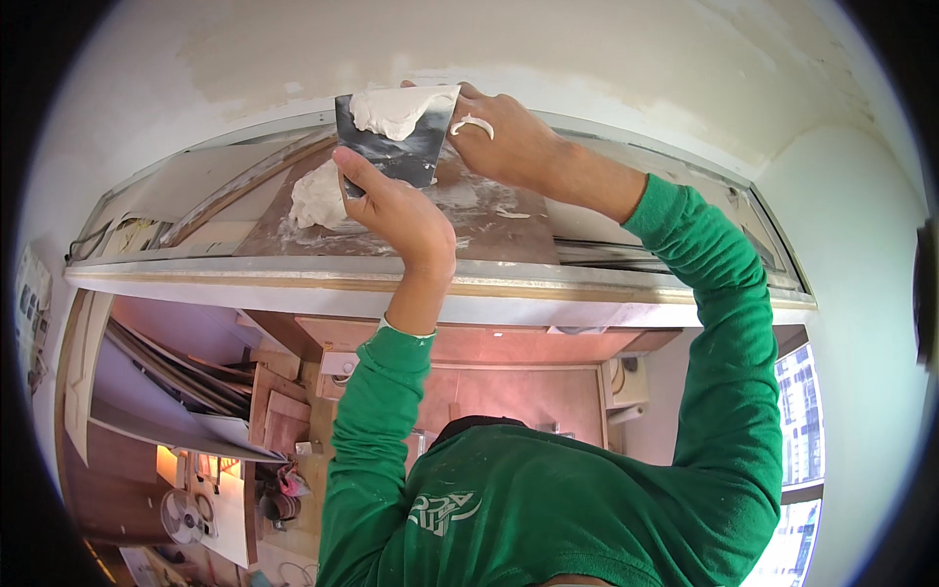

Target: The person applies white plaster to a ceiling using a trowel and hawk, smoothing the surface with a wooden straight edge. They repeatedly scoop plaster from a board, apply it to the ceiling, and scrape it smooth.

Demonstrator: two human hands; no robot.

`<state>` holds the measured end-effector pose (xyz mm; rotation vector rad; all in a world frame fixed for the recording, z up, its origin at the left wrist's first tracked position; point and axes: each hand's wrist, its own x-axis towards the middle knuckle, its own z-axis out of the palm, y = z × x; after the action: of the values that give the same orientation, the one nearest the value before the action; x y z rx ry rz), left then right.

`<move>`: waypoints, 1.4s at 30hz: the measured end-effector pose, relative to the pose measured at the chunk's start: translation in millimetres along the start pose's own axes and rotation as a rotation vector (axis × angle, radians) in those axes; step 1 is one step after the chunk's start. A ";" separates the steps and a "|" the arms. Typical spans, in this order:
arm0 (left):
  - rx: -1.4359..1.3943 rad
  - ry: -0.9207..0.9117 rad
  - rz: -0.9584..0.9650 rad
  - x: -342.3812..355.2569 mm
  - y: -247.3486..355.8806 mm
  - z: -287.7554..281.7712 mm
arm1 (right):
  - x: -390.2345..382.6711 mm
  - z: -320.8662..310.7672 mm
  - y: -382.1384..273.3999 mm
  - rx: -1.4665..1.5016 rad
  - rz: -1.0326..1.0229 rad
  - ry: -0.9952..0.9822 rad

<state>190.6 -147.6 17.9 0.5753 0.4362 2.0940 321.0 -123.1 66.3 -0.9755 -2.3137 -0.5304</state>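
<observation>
My left hand is closed on the lower left corner of a flat, shiny dark metal putty scraper, its thumb lying along the edge. A thick mound of white putty clings to the scraper's upper part. Behind the right edge of the scraper is my right hand, bent round with its fingers mostly hidden; what it grips does not show. A curved smear of putty sits on the back of that hand. Just below the scraper, another heap of putty lies on a smeared brown board.
The board rests on a high ledge with a pale front edge. A wooden strip leans left of it, under a patchy plastered surface. Far below stand stacked panels, a fan and a window at right.
</observation>
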 end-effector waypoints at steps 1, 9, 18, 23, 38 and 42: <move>0.017 -0.018 -0.007 0.8 1.8 -0.5 | 0.0 -0.8 -1.2 0.034 0.011 0.008; 0.018 -0.062 0.007 7.6 2.8 3.5 | -1.2 -4.9 6.9 0.011 -0.024 0.069; 0.059 -0.127 -0.003 10.1 5.7 4.4 | 1.2 -14.2 -0.5 0.006 0.055 -0.024; 0.074 -0.222 0.078 10.0 8.8 9.8 | 3.4 -4.9 9.2 -0.066 -0.017 -0.004; -0.051 -0.271 -0.008 -4.8 11.5 12.5 | 16.0 -17.0 -6.5 -0.350 -0.160 -0.041; -0.191 -0.118 -0.142 -6.2 21.8 16.4 | 21.9 -17.8 -3.7 -0.292 0.035 -0.087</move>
<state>188.0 -163.0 41.0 0.5356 0.2002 1.9285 311.8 -124.0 93.3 -1.1933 -2.3326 -0.8440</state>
